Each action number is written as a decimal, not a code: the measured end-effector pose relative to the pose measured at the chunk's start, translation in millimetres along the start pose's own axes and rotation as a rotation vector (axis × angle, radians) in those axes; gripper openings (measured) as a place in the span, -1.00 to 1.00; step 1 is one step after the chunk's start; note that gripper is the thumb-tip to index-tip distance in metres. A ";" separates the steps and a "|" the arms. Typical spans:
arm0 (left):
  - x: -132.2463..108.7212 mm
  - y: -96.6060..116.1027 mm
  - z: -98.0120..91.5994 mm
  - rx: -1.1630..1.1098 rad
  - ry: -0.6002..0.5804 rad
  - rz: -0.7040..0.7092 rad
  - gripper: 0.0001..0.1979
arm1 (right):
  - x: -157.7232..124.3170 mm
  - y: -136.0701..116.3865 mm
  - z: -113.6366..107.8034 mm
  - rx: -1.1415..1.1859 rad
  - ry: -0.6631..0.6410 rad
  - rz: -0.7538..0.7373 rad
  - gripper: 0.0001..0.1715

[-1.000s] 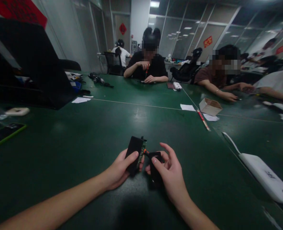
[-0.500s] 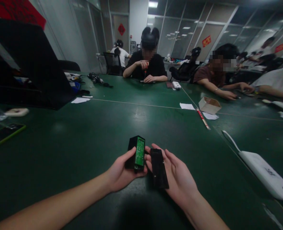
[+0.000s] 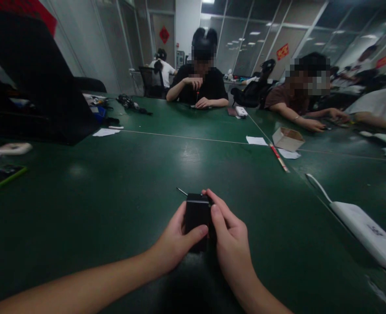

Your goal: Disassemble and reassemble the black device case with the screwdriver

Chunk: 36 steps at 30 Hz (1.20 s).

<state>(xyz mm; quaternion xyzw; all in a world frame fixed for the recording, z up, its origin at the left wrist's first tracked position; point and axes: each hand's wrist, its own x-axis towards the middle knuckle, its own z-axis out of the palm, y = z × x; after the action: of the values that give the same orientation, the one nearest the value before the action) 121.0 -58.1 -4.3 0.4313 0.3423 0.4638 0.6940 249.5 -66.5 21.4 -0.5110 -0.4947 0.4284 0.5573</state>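
Observation:
My left hand point(image 3: 179, 242) is wrapped round a black plastic box point(image 3: 197, 213), its thumb across the front face. The box stands upright, low over the middle of the table. From the right, my right hand point(image 3: 230, 235) presses its bent fingers against the box's right side and top right corner. That side faces my right palm, so neither the green circuit board nor the loose black cover can be made out. A thin metal rod point(image 3: 181, 191) sticks out to the upper left from behind the box; its other end is hidden.
The green table point(image 3: 114, 183) spreads all round. At right lies a white power bank point(image 3: 363, 229) with a strap. Farther back are an open carton point(image 3: 288, 138), a red-and-white stick point(image 3: 279, 158) and cables point(image 3: 132, 104). A large black panel point(image 3: 32, 83) rises at left. Several people sit around.
The box has turned, so its green circuit board no longer shows. My right hand has closed in from beside it, and the flat black cover is out of sight. The metal rod has come into view.

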 end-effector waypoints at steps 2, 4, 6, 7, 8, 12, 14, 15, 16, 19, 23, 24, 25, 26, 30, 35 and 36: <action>-1.2 -0.8 -0.3 0.024 0.000 0.040 -0.39 | -2.9 -1.2 3.0 -0.047 -0.008 -0.067 -0.61; -2.2 -1.5 -0.5 0.041 -0.029 0.066 -0.39 | -4.8 -1.6 5.3 -0.072 0.005 -0.116 -0.61; -2.6 -1.7 -0.3 0.059 -0.061 0.084 -0.39 | -6.1 -0.1 6.9 -0.089 0.026 -0.153 -0.62; -2.6 -1.3 -0.1 0.067 -0.076 0.090 -0.39 | -6.5 1.3 7.4 -0.100 0.031 -0.175 -0.62; -2.4 -0.7 0.0 0.072 -0.089 0.095 -0.40 | -6.8 2.9 7.7 -0.113 0.030 -0.205 -0.62; -0.8 4.3 -1.6 0.060 -0.122 0.084 -0.40 | -6.0 8.2 6.5 -0.213 -0.052 -0.386 -0.59; 0.1 6.4 -4.8 0.036 -0.140 0.066 -0.39 | -3.4 7.9 3.9 -0.256 -0.113 -0.455 -0.56; 0.4 7.2 -6.9 0.015 -0.161 0.048 -0.39 | -1.3 7.0 1.9 -0.263 -0.147 -0.469 -0.56; 0.6 7.7 -9.2 -0.010 -0.200 0.021 -0.41 | 1.4 5.8 -0.7 -0.259 -0.186 -0.472 -0.56; -0.2 9.2 -15.1 -0.114 -0.390 -0.139 -0.52 | 11.0 2.7 -10.7 -0.203 -0.335 -0.434 -0.57; -3.7 12.8 -18.9 -0.247 -0.570 -0.374 -0.55 | 19.6 2.7 -21.7 -0.063 -0.539 -0.233 -0.35; -4.3 13.7 -19.7 -0.259 -0.576 -0.402 -0.54 | 20.2 3.1 -22.7 -0.073 -0.550 -0.207 -0.38; -4.6 14.5 -20.7 -0.256 -0.562 -0.408 -0.54 | 20.4 3.5 -23.1 -0.104 -0.532 -0.207 -0.44; -4.4 15.1 -22.1 -0.235 -0.525 -0.381 -0.54 | 20.2 3.9 -22.8 -0.148 -0.485 -0.225 -0.52; 0.1 16.4 -31.0 0.067 -0.327 -0.070 -0.47 | 19.3 5.0 -19.4 -0.297 -0.187 -0.270 -0.69; 3.7 20.2 -36.5 0.184 -0.335 -0.034 -0.54 | 18.7 3.8 -18.4 -0.286 -0.161 -0.180 -0.58; 3.7 21.3 -36.3 0.160 -0.343 -0.042 -0.56 | 18.3 3.1 -18.5 -0.255 -0.179 -0.145 -0.55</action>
<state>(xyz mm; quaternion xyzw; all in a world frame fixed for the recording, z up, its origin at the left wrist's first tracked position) 83.0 -40.3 0.7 0.5507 0.2638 0.3405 0.7150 270.5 -50.9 20.6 -0.5005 -0.6284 0.3646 0.4709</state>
